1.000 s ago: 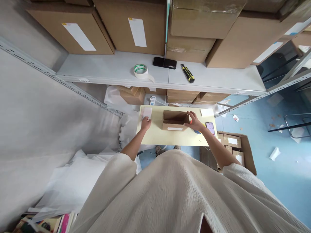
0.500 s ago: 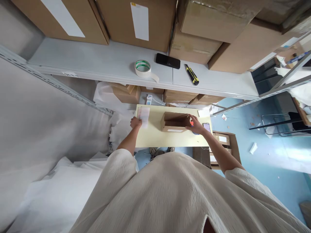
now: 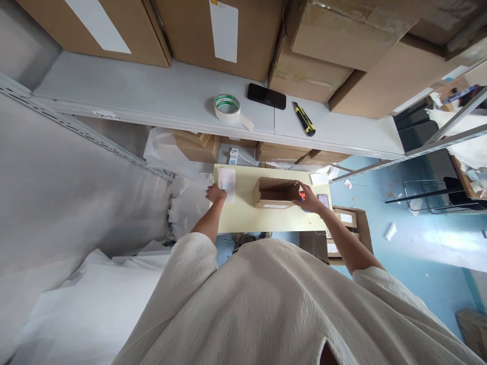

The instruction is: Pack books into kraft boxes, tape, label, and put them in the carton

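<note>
An open brown cardboard box [image 3: 274, 192] lies on a small pale yellow table [image 3: 262, 218]. My right hand [image 3: 307, 198] grips the box's right end, with a small red thing at its fingertips. My left hand [image 3: 215, 193] holds a white flat packet [image 3: 227, 178] at the table's left edge. A phone [image 3: 324, 200] lies on the table right of my right hand. A white card [image 3: 318, 178] rests at the table's far right corner.
A grey shelf [image 3: 152, 99] above the table carries a tape roll [image 3: 228, 107], a black phone [image 3: 267, 96], a yellow box cutter [image 3: 304, 119] and large cardboard boxes [image 3: 213, 30]. White wrapping sheets [image 3: 95, 299] pile up at left. An open carton [image 3: 350, 223] stands on the blue floor at right.
My left hand has drawn the white packet slightly toward the table's left edge. My right hand stays on the box's right end. The view has shifted a little.
</note>
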A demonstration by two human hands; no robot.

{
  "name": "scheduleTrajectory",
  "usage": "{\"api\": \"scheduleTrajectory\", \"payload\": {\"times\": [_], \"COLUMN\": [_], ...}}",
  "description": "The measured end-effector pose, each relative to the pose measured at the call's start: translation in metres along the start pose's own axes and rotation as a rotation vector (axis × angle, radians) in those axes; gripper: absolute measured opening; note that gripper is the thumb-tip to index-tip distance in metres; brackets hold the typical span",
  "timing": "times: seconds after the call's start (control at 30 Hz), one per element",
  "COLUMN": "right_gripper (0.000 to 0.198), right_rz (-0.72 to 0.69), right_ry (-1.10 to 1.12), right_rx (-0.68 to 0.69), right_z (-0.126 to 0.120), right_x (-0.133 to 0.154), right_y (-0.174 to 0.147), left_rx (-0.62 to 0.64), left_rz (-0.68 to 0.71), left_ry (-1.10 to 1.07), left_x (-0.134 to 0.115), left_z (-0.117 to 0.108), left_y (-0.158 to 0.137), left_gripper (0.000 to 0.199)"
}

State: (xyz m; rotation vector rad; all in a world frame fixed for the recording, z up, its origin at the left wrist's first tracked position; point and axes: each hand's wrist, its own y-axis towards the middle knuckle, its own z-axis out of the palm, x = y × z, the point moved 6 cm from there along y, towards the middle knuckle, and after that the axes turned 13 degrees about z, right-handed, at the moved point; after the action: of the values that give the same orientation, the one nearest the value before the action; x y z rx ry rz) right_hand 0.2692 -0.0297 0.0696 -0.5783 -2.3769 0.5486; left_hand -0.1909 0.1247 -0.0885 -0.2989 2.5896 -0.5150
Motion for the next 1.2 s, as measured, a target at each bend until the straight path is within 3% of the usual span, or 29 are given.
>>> {"api": "scheduleTrajectory", "payload": {"times": [0.2, 0.37, 0.57, 0.7, 0.8, 0.9, 1.03, 1.2], "right_gripper": [0.115, 0.114, 0.114, 0.117, 0.115, 0.112, 0.113, 0.113], "right_rz": [-0.053, -0.116, -0.16, -0.188, -0.203, -0.204, -0.205, -0.209], "right_ry": [0.01, 0.037, 0.062, 0.113, 0.142, 0.156, 0.171, 0.199], "right_rx": [0.01, 0.019, 0.032, 0.03, 0.028, 0.021, 0.02, 0.033], "right_z": [0.002, 0.004, 0.009, 0.014, 0.02, 0.024, 0.027, 0.029], "right_x": [-0.004, -0.002, -0.004, -0.009, -0.014, -0.016, -0.016, -0.013], "right_y": [0.006, 0.011, 0.015, 0.017, 0.02, 0.02, 0.02, 0.017], "left_rx": [0.063, 0.004, -0.215, -0.313, -0.277, -0.187, -0.038, 0.126], "left_rz": [-0.016, 0.06, 0.276, 0.507, 0.691, 0.772, 0.805, 0.875], "left_ry": [-0.09, -0.17, -0.285, -0.567, -0.69, -0.637, -0.302, 0.142], "left_x": [-0.006, -0.022, -0.066, -0.114, -0.156, -0.192, -0.221, -0.235], "left_z": [-0.008, -0.039, -0.103, -0.129, -0.124, -0.104, -0.074, -0.051], "left_y": [-0.01, -0.03, -0.064, -0.085, -0.103, -0.122, -0.142, -0.15], "left_gripper": [0.039, 0.026, 0.022, 0.028, 0.033, 0.028, 0.02, 0.016]}}
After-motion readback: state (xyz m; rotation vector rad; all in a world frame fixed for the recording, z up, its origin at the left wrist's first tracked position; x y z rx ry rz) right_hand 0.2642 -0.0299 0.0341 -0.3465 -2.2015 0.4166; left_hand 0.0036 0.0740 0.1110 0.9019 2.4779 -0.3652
